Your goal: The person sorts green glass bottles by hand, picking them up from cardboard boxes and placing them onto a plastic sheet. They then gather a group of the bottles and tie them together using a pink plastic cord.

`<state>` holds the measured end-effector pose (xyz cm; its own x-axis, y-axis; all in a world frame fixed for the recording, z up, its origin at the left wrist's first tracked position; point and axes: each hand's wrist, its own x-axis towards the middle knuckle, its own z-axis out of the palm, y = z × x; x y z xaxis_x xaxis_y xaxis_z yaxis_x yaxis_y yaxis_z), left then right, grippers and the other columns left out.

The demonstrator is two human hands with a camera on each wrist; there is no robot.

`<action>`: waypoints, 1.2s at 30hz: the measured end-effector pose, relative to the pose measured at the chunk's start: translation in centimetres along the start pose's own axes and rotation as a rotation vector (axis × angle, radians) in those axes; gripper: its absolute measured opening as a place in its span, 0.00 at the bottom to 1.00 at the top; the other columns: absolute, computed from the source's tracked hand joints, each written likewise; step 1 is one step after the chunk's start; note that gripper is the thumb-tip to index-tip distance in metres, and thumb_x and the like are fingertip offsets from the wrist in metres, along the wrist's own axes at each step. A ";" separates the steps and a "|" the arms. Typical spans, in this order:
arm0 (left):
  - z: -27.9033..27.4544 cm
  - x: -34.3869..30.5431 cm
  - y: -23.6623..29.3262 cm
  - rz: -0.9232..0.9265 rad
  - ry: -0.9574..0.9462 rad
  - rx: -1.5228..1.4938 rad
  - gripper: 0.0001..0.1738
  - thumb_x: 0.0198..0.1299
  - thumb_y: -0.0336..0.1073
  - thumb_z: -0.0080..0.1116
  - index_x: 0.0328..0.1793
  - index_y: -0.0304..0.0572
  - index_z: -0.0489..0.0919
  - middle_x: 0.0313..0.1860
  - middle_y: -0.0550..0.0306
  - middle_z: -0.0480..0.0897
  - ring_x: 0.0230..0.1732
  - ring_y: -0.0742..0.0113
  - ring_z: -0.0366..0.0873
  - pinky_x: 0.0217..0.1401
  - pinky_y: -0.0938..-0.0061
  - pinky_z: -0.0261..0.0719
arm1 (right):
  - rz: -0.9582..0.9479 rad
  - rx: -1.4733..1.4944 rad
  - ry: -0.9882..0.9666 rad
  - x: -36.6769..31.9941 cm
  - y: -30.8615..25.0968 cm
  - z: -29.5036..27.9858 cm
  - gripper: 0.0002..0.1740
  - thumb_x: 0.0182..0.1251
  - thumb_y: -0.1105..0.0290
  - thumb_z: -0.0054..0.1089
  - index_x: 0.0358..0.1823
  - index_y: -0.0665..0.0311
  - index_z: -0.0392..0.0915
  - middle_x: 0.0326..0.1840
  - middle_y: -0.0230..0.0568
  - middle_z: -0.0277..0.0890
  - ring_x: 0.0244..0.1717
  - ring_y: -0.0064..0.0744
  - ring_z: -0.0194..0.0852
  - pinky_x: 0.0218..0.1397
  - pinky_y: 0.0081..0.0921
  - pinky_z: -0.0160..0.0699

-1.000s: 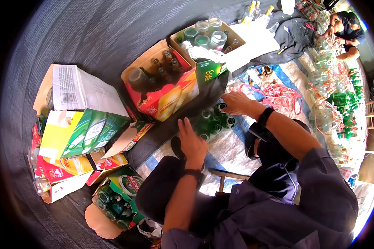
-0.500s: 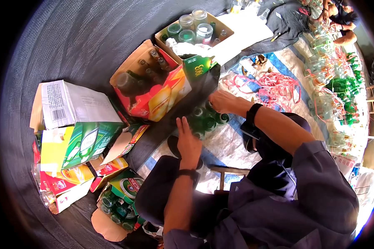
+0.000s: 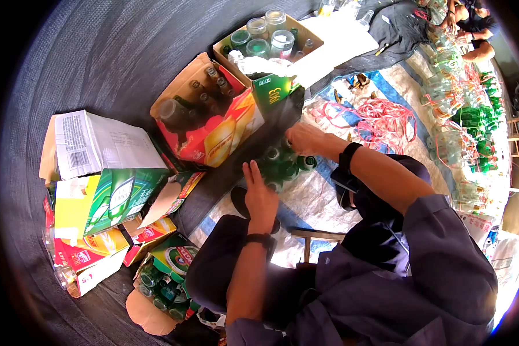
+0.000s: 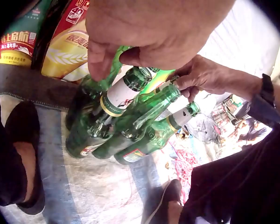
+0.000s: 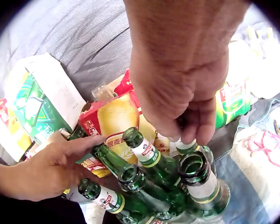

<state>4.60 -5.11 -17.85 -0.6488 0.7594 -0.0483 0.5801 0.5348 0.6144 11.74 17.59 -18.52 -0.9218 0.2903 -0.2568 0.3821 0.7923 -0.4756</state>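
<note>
Well to the left of the left hand, a green carton [image 3: 124, 196] is stacked above a red carton [image 3: 86, 254]; nearer the body, an open carton [image 3: 177, 258] is filled with bottles lying on their sides. Beyond the left hand, a box [image 3: 230, 135] of dark bottles is placed against the black sheet [image 3: 115, 69], with a jar box [image 3: 273, 91] set at its right. The left hand [image 3: 262, 205] is held at the left edge of the green bottles [image 5: 163, 172], its index finger straight and set just beside a bottle's neck; whether the neck is touched cannot be told. The bottles are stood upright in a close cluster between the two hands, on the striped mat [image 3: 324, 199], and their necks are banded with pale labels. By the right hand [image 3: 314, 140], curled fingers are closed in a pinch on one bottle's top at the cluster's far side; the gripped part is largely hidden. To the right of the right hand, red cord [image 3: 389, 124] is heaped loosely on the mat. Farther right, clear and green bundled bottles [image 3: 473, 124] are ranged in a long row, beyond which another person [image 3: 480, 32] is seated.
</note>
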 end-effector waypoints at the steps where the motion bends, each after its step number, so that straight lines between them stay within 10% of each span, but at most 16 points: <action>1: 0.0 0.0 0.1 -0.018 -0.013 0.009 0.43 0.50 0.19 0.50 0.78 0.40 0.59 0.77 0.33 0.60 0.57 0.31 0.77 0.52 0.53 0.81 | 0.001 0.000 -0.001 0.0 0.0 0.1 0.08 0.49 0.73 0.58 0.29 0.71 0.78 0.27 0.59 0.78 0.35 0.63 0.80 0.37 0.51 0.77; 8: 0.2 0.0 -0.5 0.020 -0.024 0.069 0.42 0.54 0.26 0.55 0.78 0.40 0.57 0.80 0.35 0.55 0.49 0.32 0.80 0.44 0.52 0.82 | 0.005 0.015 0.063 -0.3 0.5 0.1 0.11 0.51 0.69 0.59 0.28 0.74 0.77 0.28 0.62 0.78 0.36 0.64 0.80 0.40 0.49 0.77; 16: 1.1 -0.1 -0.9 -0.106 0.143 0.115 0.38 0.66 0.44 0.56 0.77 0.34 0.57 0.77 0.33 0.60 0.61 0.33 0.75 0.56 0.51 0.79 | 0.085 -0.128 0.011 -3.2 0.2 -4.1 0.24 0.60 0.56 0.65 0.25 0.77 0.78 0.25 0.59 0.80 0.32 0.56 0.84 0.38 0.43 0.83; 19: 0.8 -0.2 -0.5 -0.174 0.090 0.094 0.41 0.66 0.51 0.56 0.76 0.33 0.57 0.76 0.32 0.61 0.64 0.34 0.73 0.59 0.51 0.78 | 0.407 0.102 -0.394 -4.5 -1.1 -6.3 0.31 0.61 0.49 0.66 0.23 0.78 0.79 0.19 0.55 0.77 0.22 0.48 0.83 0.26 0.38 0.82; 29: 0.5 -0.8 0.6 -0.272 -0.019 0.050 0.47 0.62 0.55 0.59 0.76 0.29 0.56 0.73 0.30 0.66 0.68 0.34 0.70 0.65 0.51 0.73 | 0.218 0.151 -0.478 -4.5 -0.9 -3.6 0.25 0.56 0.56 0.68 0.17 0.74 0.77 0.15 0.46 0.74 0.18 0.37 0.81 0.23 0.35 0.80; 36: 1.4 -1.0 0.0 -0.265 -0.024 0.017 0.48 0.62 0.54 0.59 0.77 0.26 0.54 0.57 0.23 0.77 0.56 0.30 0.77 0.59 0.51 0.76 | -0.113 -0.079 -0.227 -4.0 0.2 -0.2 0.14 0.51 0.66 0.66 0.24 0.73 0.79 0.25 0.59 0.79 0.33 0.60 0.82 0.35 0.47 0.79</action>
<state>5.90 -5.33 -18.94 -0.7674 0.6006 -0.2244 0.3999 0.7219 0.5647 15.48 16.69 -17.42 -0.9167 0.0774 -0.3920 0.2633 0.8549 -0.4469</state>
